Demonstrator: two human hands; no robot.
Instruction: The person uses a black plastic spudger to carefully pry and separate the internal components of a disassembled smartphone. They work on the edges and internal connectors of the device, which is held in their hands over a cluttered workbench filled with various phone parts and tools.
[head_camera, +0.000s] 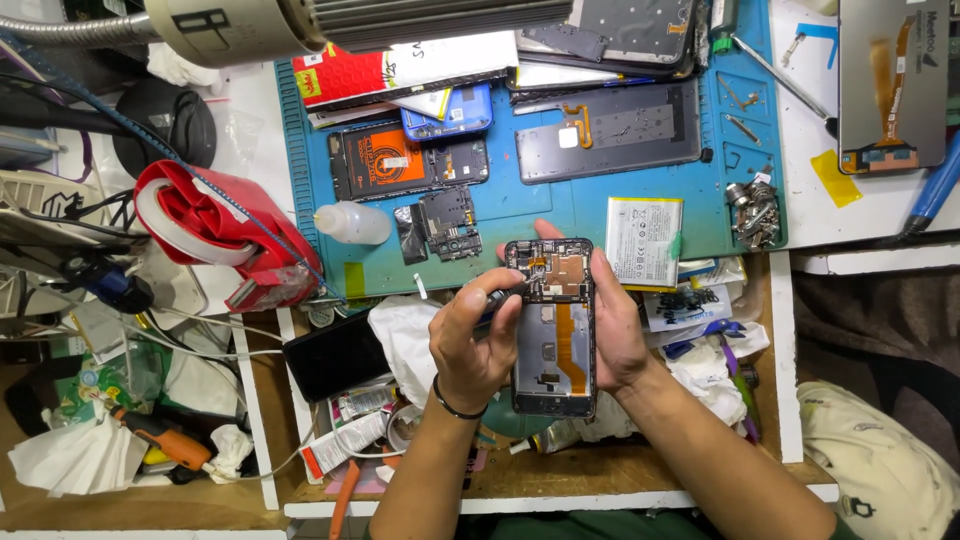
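Note:
An opened phone body (553, 330) with its back off shows a circuit board at the top and an orange flex cable down the middle. My right hand (616, 330) grips it along its right side, fingers curled over the top edge. My left hand (470, 345), with a black band on the wrist, pinches a small dark tool (497, 296) whose tip touches the upper left of the phone's board. Both hands hover just below the blue work mat (520, 205).
On the mat lie a white battery (643, 240), a small clear bottle (352, 223), a loose circuit board (448, 222), a grey phone frame (610, 130) and several phone backs. A red tape dispenser (215, 235) stands at the left. A dark phone (335, 355) and rags fill the open drawer.

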